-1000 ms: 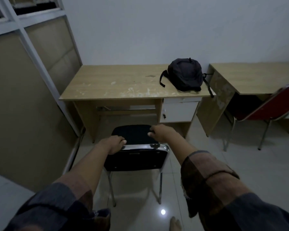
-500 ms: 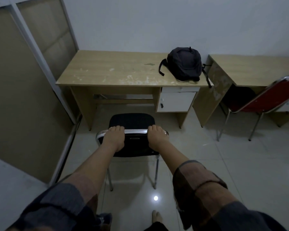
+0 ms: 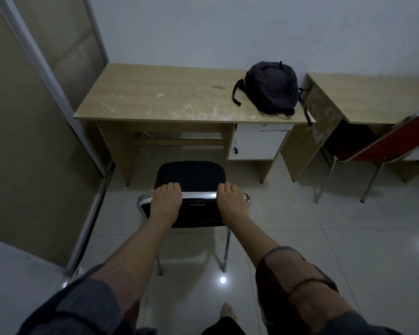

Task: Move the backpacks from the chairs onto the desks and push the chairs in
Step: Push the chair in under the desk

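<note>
A black chair [image 3: 191,175] with a chrome frame stands on the floor in front of the left wooden desk [image 3: 155,97], its seat facing the desk's knee space. My left hand [image 3: 166,203] and my right hand [image 3: 231,203] both grip the top of its backrest, fingers curled over the chrome rail. A black backpack [image 3: 271,88] lies on the right end of that desk, one strap hanging over the edge. A red chair [image 3: 382,146] is partly tucked under the second desk [image 3: 368,97] at the right.
A partition wall with a metal frame [image 3: 58,88] runs along the left, close to the desk's left side. A white drawer unit [image 3: 257,143] sits under the desk's right half. Glossy tiled floor [image 3: 324,238] stretches to the right. My bare foot [image 3: 228,311] shows at the bottom.
Both hands have settled squarely on the backrest's top rail. The black chair has turned to face the desk squarely and sits a bit closer to it.
</note>
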